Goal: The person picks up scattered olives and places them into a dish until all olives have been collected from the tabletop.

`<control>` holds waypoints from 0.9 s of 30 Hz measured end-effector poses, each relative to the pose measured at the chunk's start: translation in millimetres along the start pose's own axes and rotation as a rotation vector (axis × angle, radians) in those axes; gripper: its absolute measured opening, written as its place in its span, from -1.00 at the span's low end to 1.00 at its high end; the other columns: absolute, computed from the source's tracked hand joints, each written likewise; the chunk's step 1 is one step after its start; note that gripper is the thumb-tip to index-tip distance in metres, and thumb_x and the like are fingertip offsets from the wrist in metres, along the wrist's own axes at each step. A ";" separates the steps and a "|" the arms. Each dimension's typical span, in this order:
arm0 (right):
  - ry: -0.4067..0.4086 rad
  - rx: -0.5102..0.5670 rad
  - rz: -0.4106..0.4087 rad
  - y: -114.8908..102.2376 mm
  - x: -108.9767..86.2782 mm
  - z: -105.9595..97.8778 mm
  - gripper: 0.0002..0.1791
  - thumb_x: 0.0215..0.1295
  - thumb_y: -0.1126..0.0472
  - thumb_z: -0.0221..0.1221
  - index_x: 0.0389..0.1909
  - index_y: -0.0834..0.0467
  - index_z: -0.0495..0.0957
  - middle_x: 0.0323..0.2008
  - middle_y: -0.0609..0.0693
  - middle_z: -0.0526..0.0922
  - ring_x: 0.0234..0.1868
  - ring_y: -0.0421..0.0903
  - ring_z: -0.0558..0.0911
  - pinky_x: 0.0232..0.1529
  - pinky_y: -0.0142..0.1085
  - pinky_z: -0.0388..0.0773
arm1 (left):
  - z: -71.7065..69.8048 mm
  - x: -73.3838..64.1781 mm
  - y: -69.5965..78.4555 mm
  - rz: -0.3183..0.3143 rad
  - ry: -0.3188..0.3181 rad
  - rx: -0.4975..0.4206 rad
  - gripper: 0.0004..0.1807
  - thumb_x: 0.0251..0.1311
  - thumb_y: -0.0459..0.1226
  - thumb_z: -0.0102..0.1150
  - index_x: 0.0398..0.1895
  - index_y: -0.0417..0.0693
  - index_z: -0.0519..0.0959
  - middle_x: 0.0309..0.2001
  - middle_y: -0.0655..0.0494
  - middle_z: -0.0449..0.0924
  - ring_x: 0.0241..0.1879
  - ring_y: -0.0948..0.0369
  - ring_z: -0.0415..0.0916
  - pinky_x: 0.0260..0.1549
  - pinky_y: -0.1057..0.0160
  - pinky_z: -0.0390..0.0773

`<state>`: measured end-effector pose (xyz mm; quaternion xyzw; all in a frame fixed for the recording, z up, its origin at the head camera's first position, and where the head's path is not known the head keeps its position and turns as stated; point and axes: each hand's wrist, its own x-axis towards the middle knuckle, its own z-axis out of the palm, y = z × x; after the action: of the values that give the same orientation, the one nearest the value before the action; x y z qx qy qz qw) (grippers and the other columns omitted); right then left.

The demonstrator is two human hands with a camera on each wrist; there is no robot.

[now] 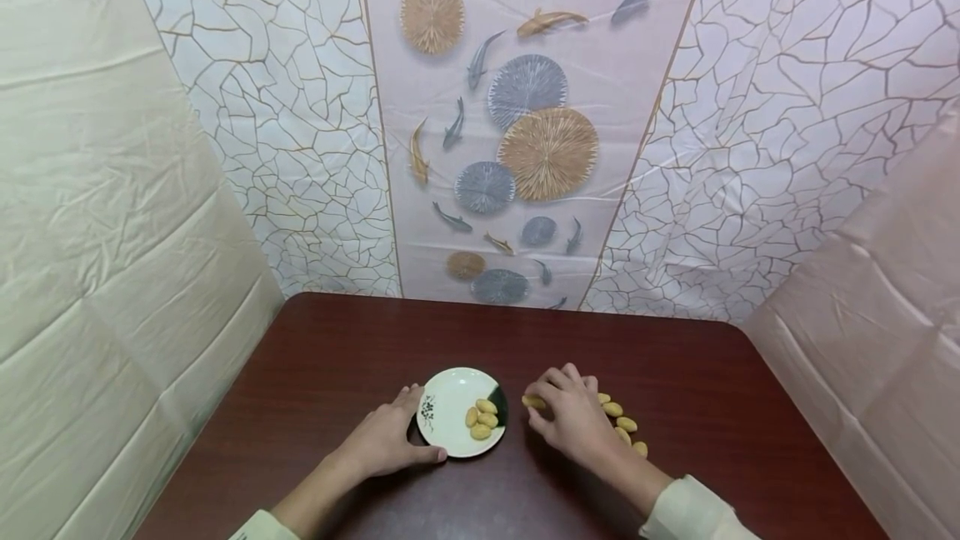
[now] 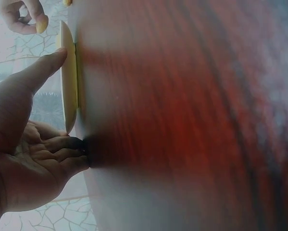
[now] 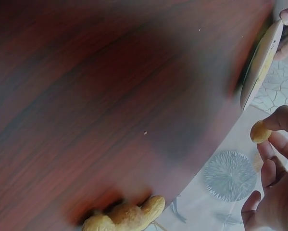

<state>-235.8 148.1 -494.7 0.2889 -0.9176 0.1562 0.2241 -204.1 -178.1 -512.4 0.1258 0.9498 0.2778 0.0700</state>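
A small white plate [image 1: 453,398] with a dark green patch and a dark floral print lies on the table, bearing several yellow-brown, peanut-like pieces [image 1: 487,420] toward its right side. My left hand [image 1: 386,433] holds the plate by its left rim, thumb at the near edge and fingers at the far-left edge. Just right of the plate, my right hand [image 1: 572,417] pinches one peanut-like piece [image 3: 260,132] between thumb and fingertips, above the table. Beyond that hand lies a loose group of the same pieces [image 1: 627,423], partly hidden by it.
The dark red-brown wooden table [image 1: 337,348] has a glossy top. Behind it hangs a cloth [image 1: 495,90] printed with fish and round leaf shapes. Plain beige cloth walls [image 1: 112,273] stand at both sides. Tiny crumbs [image 3: 145,133] lie on the tabletop.
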 end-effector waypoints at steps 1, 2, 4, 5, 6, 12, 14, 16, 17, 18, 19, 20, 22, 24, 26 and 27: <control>0.000 0.002 -0.005 -0.7 0.5 1.0 -0.75 0.11 0.21 0.65 -0.24 -0.05 0.80 -0.22 -0.18 0.70 -0.16 -0.13 0.50 -0.18 -0.20 0.25 | 0.0 -0.1 0.1 0.002 0.000 -0.001 0.36 0.08 0.29 0.62 0.71 -0.38 0.20 0.66 -0.47 0.25 0.62 -0.39 0.31 0.47 -0.50 0.40; 0.001 0.006 -0.009 -1.4 0.9 1.9 -0.75 0.12 0.21 0.65 -0.24 -0.05 0.80 -0.22 -0.18 0.70 -0.16 -0.13 0.50 -0.17 -0.21 0.24 | -0.1 -0.2 0.1 0.003 0.001 0.000 0.36 0.08 0.29 0.62 0.71 -0.38 0.20 0.65 -0.47 0.25 0.62 -0.40 0.31 0.47 -0.50 0.41; 0.003 0.010 -0.018 -2.9 2.3 3.4 -0.76 0.12 0.21 0.65 -0.24 -0.05 0.81 -0.22 -0.18 0.70 -0.16 -0.15 0.49 -0.17 -0.21 0.24 | 0.0 -0.4 0.1 0.007 0.003 0.000 0.36 0.08 0.29 0.62 0.71 -0.39 0.21 0.65 -0.48 0.26 0.61 -0.40 0.31 0.47 -0.50 0.41; 0.004 0.013 -0.023 -3.6 3.0 4.0 -0.76 0.12 0.21 0.65 -0.24 -0.05 0.81 -0.21 -0.18 0.71 -0.16 -0.15 0.49 -0.16 -0.22 0.23 | 0.0 -0.4 0.1 0.007 0.002 0.000 0.36 0.08 0.29 0.61 0.71 -0.39 0.21 0.65 -0.48 0.26 0.61 -0.40 0.31 0.47 -0.50 0.41; 0.003 0.014 -0.025 -4.5 3.9 4.2 -0.76 0.12 0.21 0.65 -0.24 -0.05 0.81 -0.21 -0.18 0.71 -0.16 -0.15 0.49 -0.16 -0.21 0.23 | -0.2 -0.6 0.0 0.008 0.002 0.000 0.36 0.08 0.29 0.61 0.71 -0.39 0.21 0.65 -0.48 0.26 0.61 -0.40 0.31 0.47 -0.50 0.41; -0.018 0.030 -0.022 -9.1 9.0 5.4 -0.78 0.17 0.19 0.64 -0.21 -0.05 0.81 -0.19 -0.17 0.72 -0.14 -0.14 0.49 -0.14 -0.17 0.26 | -0.6 -0.1 -0.6 0.016 0.002 0.002 0.36 0.08 0.29 0.61 0.70 -0.40 0.21 0.65 -0.48 0.26 0.62 -0.39 0.30 0.47 -0.50 0.41; -0.025 0.032 -0.023 -10.4 10.6 6.5 -0.79 0.19 0.18 0.63 -0.20 -0.05 0.81 -0.18 -0.17 0.72 -0.14 -0.14 0.49 -0.14 -0.16 0.27 | -0.4 0.2 -0.6 0.016 0.001 0.002 0.35 0.09 0.29 0.61 0.70 -0.40 0.21 0.65 -0.48 0.26 0.62 -0.40 0.30 0.47 -0.50 0.41; -0.034 0.034 -0.022 -11.9 12.4 7.5 -0.79 0.21 0.17 0.62 -0.19 -0.05 0.82 -0.17 -0.17 0.72 -0.14 -0.15 0.48 -0.14 -0.15 0.27 | -0.7 0.3 -0.2 0.016 0.000 0.002 0.35 0.09 0.29 0.60 0.70 -0.40 0.20 0.65 -0.48 0.26 0.62 -0.40 0.30 0.47 -0.50 0.41; -0.038 0.034 -0.023 -12.7 13.4 8.0 -0.80 0.22 0.17 0.62 -0.18 -0.05 0.82 -0.17 -0.17 0.72 -0.14 -0.15 0.48 -0.13 -0.15 0.28 | -1.0 0.2 0.1 0.017 0.001 0.001 0.35 0.09 0.28 0.61 0.70 -0.40 0.21 0.65 -0.49 0.26 0.62 -0.40 0.31 0.47 -0.50 0.41; -0.042 0.036 -0.023 -13.3 14.2 8.4 -0.80 0.22 0.17 0.61 -0.17 -0.04 0.82 -0.17 -0.17 0.72 -0.14 -0.15 0.47 -0.13 -0.14 0.28 | -1.3 0.4 0.2 0.019 0.002 0.001 0.35 0.09 0.27 0.61 0.70 -0.40 0.21 0.64 -0.49 0.26 0.61 -0.41 0.31 0.46 -0.51 0.41; -0.046 0.036 -0.024 -14.2 15.1 8.7 -0.80 0.23 0.17 0.61 -0.17 -0.04 0.82 -0.17 -0.17 0.72 -0.14 -0.15 0.47 -0.13 -0.14 0.29 | -1.6 0.4 0.4 0.020 0.001 0.001 0.34 0.09 0.27 0.61 0.70 -0.40 0.21 0.64 -0.49 0.26 0.61 -0.41 0.31 0.46 -0.50 0.41; -0.048 0.038 -0.026 -14.8 15.9 9.0 -0.80 0.23 0.18 0.61 -0.17 -0.04 0.82 -0.16 -0.17 0.72 -0.14 -0.16 0.47 -0.12 -0.14 0.29 | -1.8 0.4 0.5 0.020 0.001 0.001 0.34 0.09 0.27 0.61 0.70 -0.40 0.21 0.64 -0.49 0.26 0.61 -0.41 0.31 0.46 -0.51 0.41; -0.051 0.041 -0.030 -16.0 17.4 9.7 -0.80 0.22 0.18 0.60 -0.16 -0.03 0.83 -0.16 -0.16 0.73 -0.14 -0.15 0.47 -0.11 -0.13 0.30 | -2.3 0.3 0.9 0.022 0.002 0.002 0.34 0.09 0.26 0.62 0.69 -0.41 0.22 0.64 -0.50 0.26 0.60 -0.42 0.32 0.46 -0.51 0.42; -0.056 0.044 -0.032 -16.9 19.0 10.5 -0.80 0.23 0.18 0.60 -0.16 -0.02 0.83 -0.16 -0.16 0.73 -0.13 -0.15 0.48 -0.11 -0.13 0.30 | -2.5 0.2 1.0 0.021 0.002 0.002 0.34 0.09 0.26 0.62 0.70 -0.41 0.22 0.64 -0.51 0.26 0.60 -0.43 0.32 0.46 -0.51 0.42; -0.061 0.047 -0.033 -17.7 20.6 11.4 -0.80 0.23 0.19 0.60 -0.15 -0.02 0.83 -0.15 -0.16 0.74 -0.13 -0.15 0.48 -0.10 -0.13 0.30 | -2.5 0.1 0.8 0.016 0.000 0.001 0.34 0.09 0.26 0.61 0.70 -0.41 0.21 0.64 -0.51 0.25 0.60 -0.42 0.32 0.47 -0.50 0.42; -0.066 0.050 -0.031 -18.1 21.5 11.7 -0.80 0.24 0.19 0.60 -0.15 -0.02 0.83 -0.15 -0.16 0.74 -0.13 -0.15 0.48 -0.10 -0.13 0.29 | -2.7 0.2 0.8 0.017 0.002 0.001 0.34 0.09 0.26 0.62 0.70 -0.41 0.21 0.64 -0.51 0.26 0.59 -0.43 0.33 0.46 -0.50 0.42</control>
<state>-244.4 119.1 -491.0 0.3138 -0.9156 0.1661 0.1888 -204.7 -178.7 -509.7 0.1337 0.9488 0.2782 0.0666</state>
